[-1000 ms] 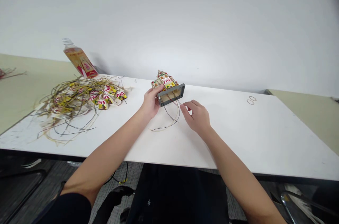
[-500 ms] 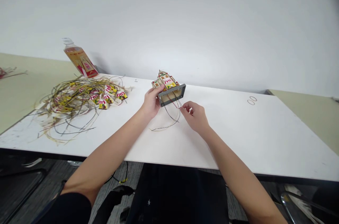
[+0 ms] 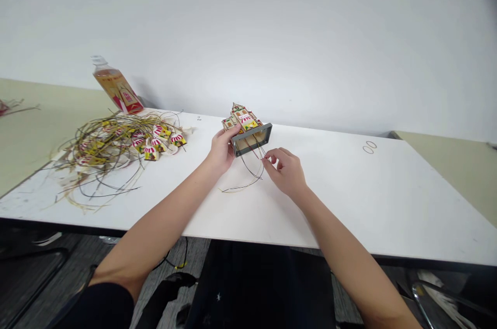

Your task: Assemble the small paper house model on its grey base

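Observation:
A small painted model house (image 3: pixel 247 129) on a grey base lies tipped on its side in the middle of the white table (image 3: pixel 349 199), its open underside facing me. My left hand (image 3: pixel 222 151) grips its left end. Thin dark wires (image 3: pixel 248 171) trail from the base onto the table. My right hand (image 3: pixel 285 169) is just right of the base, its thumb and forefinger pinched on one of these wires.
A heap of wires and small red-and-white striped awning pieces (image 3: pixel 116 145) covers the table's left part. A plastic drink bottle (image 3: pixel 116 88) leans behind it. Two rubber bands (image 3: pixel 368 147) lie at the far right. A beige table (image 3: pixel 34 127) adjoins on the left.
My right hand has crept slightly left toward the house base and its fingers have closed on a wire. The left hand and the house have stayed put.

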